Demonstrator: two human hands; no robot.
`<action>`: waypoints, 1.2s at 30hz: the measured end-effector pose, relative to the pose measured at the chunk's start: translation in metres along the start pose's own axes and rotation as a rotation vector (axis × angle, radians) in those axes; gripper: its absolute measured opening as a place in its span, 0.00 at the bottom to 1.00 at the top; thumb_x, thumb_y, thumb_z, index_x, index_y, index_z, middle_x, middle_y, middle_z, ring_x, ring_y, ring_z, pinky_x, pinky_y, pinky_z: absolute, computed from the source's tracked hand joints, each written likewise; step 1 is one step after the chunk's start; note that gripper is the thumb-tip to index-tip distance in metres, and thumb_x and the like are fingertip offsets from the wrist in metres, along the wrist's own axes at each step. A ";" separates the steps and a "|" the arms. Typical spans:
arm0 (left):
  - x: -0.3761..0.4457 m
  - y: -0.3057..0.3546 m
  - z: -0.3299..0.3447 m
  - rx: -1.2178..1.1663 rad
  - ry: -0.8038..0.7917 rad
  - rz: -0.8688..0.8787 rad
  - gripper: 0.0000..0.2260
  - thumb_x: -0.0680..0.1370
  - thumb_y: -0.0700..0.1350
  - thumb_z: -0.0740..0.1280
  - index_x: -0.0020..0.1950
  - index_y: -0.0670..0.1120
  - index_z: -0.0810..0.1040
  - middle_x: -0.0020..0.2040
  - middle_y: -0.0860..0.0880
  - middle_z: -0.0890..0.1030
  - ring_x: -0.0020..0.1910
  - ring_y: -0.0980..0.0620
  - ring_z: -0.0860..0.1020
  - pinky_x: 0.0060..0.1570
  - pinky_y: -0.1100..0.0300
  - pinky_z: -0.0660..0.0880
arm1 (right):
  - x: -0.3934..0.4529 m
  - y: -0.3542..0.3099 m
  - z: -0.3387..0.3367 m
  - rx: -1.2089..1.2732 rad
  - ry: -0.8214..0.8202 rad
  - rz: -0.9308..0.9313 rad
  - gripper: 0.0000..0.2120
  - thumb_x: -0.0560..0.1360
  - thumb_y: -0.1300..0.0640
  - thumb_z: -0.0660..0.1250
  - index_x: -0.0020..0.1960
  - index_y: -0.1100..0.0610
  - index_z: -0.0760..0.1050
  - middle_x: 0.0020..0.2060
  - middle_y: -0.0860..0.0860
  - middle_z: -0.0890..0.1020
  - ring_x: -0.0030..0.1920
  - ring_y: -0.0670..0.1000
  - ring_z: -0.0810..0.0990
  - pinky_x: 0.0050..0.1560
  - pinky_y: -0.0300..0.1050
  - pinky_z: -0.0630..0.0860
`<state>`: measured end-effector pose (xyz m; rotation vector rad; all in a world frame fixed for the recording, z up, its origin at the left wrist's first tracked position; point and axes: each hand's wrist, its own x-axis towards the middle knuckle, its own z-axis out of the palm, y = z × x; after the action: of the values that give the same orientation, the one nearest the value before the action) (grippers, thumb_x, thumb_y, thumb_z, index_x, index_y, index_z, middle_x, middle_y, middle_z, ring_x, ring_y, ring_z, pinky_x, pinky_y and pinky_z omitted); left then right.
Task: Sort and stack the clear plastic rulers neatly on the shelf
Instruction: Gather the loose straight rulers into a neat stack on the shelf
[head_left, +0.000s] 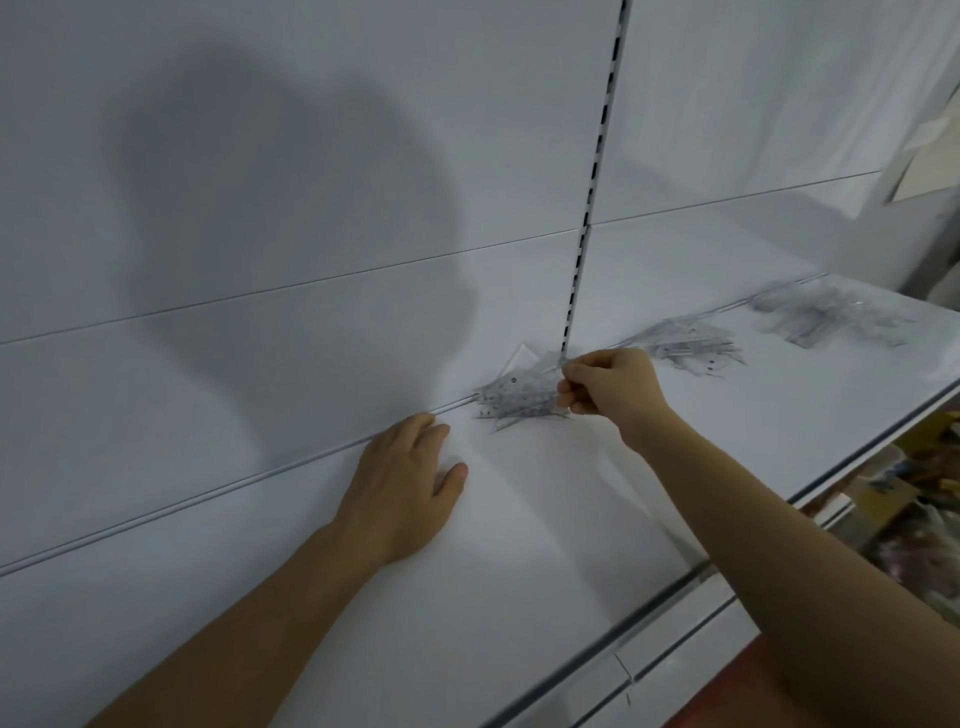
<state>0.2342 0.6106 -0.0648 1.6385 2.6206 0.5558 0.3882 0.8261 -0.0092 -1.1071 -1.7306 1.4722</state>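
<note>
Three loose heaps of clear rulers lie along the back edge of the white shelf (571, 519). The nearest heap (511, 397) fans out just beside the slotted upright (587, 218), its long pieces running roughly from 8 o'clock to 2 o'clock along the rear seam. The right hand (610, 387) sits at the heap's 3 o'clock end, fingers curled and pinching the tips of several rulers, so its grip is clamped on that bundle. The left hand (402, 483) rests flat on the shelf at about 7 o'clock from the heap, fingers straight, holding nothing, near but not touching the rulers. My guess is the next move squares the fan, so the left hand would serve as a stop at the free ends. A second heap (685, 343) lies at 2 o'clock beyond the right hand, and a blurred third heap (826, 314) farther out. The back panel (260, 208) stands close behind, leaving little room to swing long pieces
</note>
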 end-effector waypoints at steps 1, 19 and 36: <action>0.001 0.000 0.000 0.004 0.011 0.004 0.36 0.75 0.64 0.48 0.73 0.44 0.72 0.74 0.46 0.70 0.73 0.46 0.68 0.73 0.50 0.63 | 0.003 0.000 0.003 -0.057 0.016 -0.021 0.03 0.77 0.66 0.69 0.48 0.65 0.81 0.34 0.58 0.86 0.31 0.54 0.85 0.32 0.41 0.80; -0.039 -0.034 -0.034 0.109 0.012 0.067 0.31 0.76 0.62 0.51 0.70 0.44 0.72 0.72 0.45 0.71 0.73 0.45 0.68 0.70 0.50 0.67 | -0.088 0.006 0.045 -1.121 -0.304 -0.842 0.28 0.81 0.47 0.65 0.77 0.57 0.66 0.73 0.54 0.72 0.75 0.57 0.67 0.72 0.56 0.69; -0.319 -0.292 -0.194 0.199 0.197 -0.177 0.27 0.82 0.57 0.57 0.76 0.43 0.68 0.74 0.43 0.70 0.73 0.45 0.68 0.69 0.45 0.70 | -0.267 -0.062 0.354 -1.048 -0.769 -1.047 0.34 0.83 0.37 0.52 0.83 0.50 0.47 0.82 0.48 0.55 0.81 0.50 0.53 0.80 0.50 0.53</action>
<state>0.0894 0.1609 -0.0283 1.4418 3.0139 0.4861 0.1965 0.4215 -0.0012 0.2196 -3.0374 0.2180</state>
